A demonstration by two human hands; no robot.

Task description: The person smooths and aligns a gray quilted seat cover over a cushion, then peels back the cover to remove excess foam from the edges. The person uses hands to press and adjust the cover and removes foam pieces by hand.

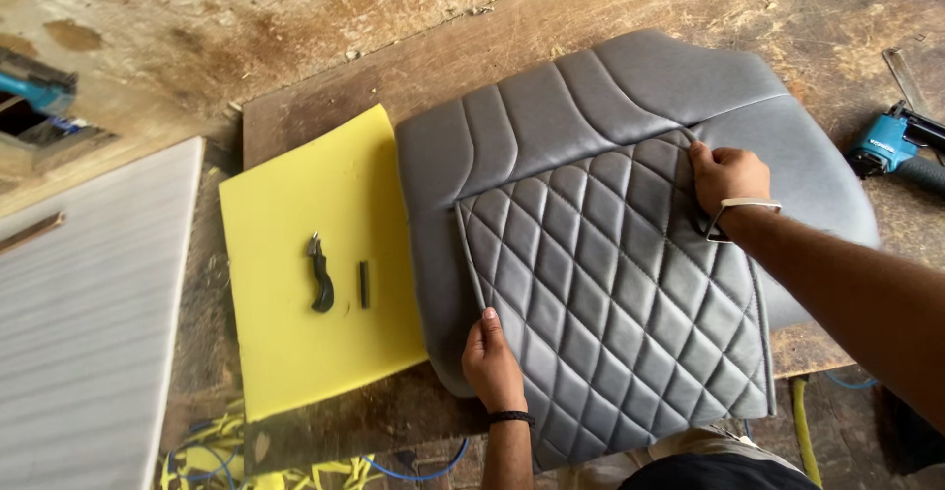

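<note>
You are leaning over a scarred wooden workbench (pixel 325 82) that is filling most of the view, its top stained and scratched. Lying across its middle and right is a grey leatherette seat cover (pixel 630 106), its padded outer panels running in long stitched ribs and its near edge hanging just past the bench's front. A diamond-quilted centre panel (pixel 600 283) is sitting on top of that cover, reaching from the middle down toward you. To the cover's left, touching its edge, a yellow foam sheet (pixel 295 264) is lying flat, and a ribbed white panel (pixel 84 323) is standing off the bench's left end. Your right hand (pixel 728 180) is pressing down at the quilted panel's upper right corner, fingers curled, thumb on the seam; whether it is pinching the material cannot be told. Your left hand (pixel 492 362) is resting at the panel's lower left edge, fingers tucked at the border, a dark band on the wrist. A blue power tool (pixel 891 144) is lying at the bench's right edge, well apart from both hands. On the foam, a small black hand tool (pixel 320 275) and a short dark bar (pixel 364 284) are lying side by side.
</note>
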